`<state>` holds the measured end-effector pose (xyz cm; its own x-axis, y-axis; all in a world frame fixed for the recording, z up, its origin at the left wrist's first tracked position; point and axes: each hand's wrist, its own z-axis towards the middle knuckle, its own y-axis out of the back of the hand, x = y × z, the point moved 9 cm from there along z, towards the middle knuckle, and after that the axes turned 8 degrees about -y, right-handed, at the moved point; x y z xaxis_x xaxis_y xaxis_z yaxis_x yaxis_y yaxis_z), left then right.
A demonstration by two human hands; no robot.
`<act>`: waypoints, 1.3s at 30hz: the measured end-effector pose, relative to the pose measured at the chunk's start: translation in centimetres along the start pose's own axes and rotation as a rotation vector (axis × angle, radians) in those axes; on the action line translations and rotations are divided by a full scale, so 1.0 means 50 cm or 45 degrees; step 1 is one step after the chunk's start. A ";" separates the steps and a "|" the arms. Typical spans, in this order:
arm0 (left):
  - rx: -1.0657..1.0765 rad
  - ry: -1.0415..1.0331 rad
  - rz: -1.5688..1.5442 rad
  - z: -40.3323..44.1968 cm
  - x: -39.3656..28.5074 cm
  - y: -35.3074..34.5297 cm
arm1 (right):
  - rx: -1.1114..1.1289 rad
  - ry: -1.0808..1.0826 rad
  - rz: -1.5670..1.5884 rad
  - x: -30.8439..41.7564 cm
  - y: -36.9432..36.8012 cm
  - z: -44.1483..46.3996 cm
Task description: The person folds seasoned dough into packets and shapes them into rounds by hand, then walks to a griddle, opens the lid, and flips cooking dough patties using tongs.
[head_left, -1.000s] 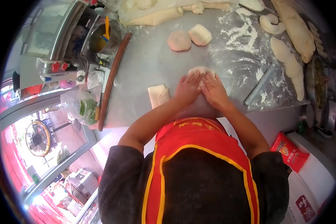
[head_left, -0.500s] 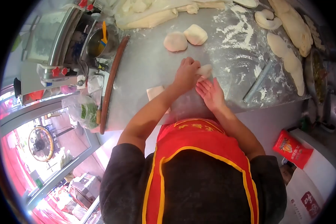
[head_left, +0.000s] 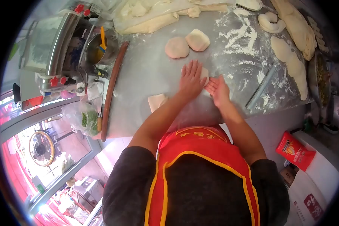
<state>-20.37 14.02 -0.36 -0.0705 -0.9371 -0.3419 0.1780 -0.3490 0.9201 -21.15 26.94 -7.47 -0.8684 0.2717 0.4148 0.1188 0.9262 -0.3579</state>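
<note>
My left hand point(head_left: 192, 80) lies flat, fingers stretched out, on a small piece of dough point(head_left: 205, 77) on the metal worktop point(head_left: 139, 71). Most of that dough is hidden beneath the palm; its pale right edge shows. Close by on the right, my right hand point(head_left: 219, 90) is open with the palm turned inward, its fingertips at or near the dough's edge; I cannot tell if they touch. Beyond the hands sit two flattened dough rounds, a pinkish one point(head_left: 177, 47) and a paler one point(head_left: 197, 40), side by side. A squarish dough piece point(head_left: 157, 102) rests by my left forearm.
A long wooden rolling pin point(head_left: 115, 90) lies along the left side, near a metal pot point(head_left: 96, 51) and a bag of greens point(head_left: 88, 120). On the right are a metal rod point(head_left: 260, 86), scattered flour point(head_left: 242, 35) and long dough strips point(head_left: 295, 71). Plastic-covered dough point(head_left: 150, 24) lies at the back.
My left hand has gone from gripping the dough piece to pressing it flat on the worktop with straight fingers. My right hand has shifted slightly right and toward me.
</note>
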 end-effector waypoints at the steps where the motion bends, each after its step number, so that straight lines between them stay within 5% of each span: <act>1: 0.046 0.036 0.020 -0.001 0.005 -0.005 | -0.010 0.022 0.027 -0.009 -0.011 0.009; 7: 0.049 -0.011 0.032 0.008 0.004 0.007 | 0.024 -0.052 -0.116 -0.010 -0.039 0.004; 10: 0.087 -0.009 0.056 0.008 0.002 0.002 | 0.128 -0.086 -0.525 0.076 -0.045 0.003; 11: 0.094 -0.005 0.054 0.007 0.001 0.001 | 0.088 0.129 -0.598 0.118 -0.036 0.027; 22: 0.075 0.000 0.091 0.010 -0.001 0.010 | 0.135 0.011 -0.632 0.090 -0.097 0.077; 25: -0.021 0.036 -0.082 0.000 0.016 0.012 | -0.039 0.568 -1.272 0.170 -0.128 0.064; 28: -0.351 0.394 -0.257 -0.066 0.092 0.059 | 0.231 1.124 -1.526 0.129 -0.191 0.026; 31: -0.287 0.835 -0.748 -0.160 0.137 0.056 | 0.030 1.368 -1.603 0.077 -0.131 -0.044; 34: -0.193 0.781 -0.906 -0.173 0.110 0.050 | -0.121 1.039 -1.649 0.047 -0.075 -0.110; 37: -0.172 0.676 -0.798 -0.145 0.087 0.053 | -0.153 1.682 -1.576 0.084 -0.150 -0.167; 39: -0.174 0.632 -0.652 -0.126 0.092 0.043 | -0.094 1.747 -1.768 0.062 -0.196 -0.130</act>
<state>-14.11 8.95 -1.14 0.2701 -0.5364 -0.7996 0.3650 -0.7114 0.6005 -21.87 20.37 2.74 0.5361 -0.5846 0.6090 -0.1578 0.6393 0.7526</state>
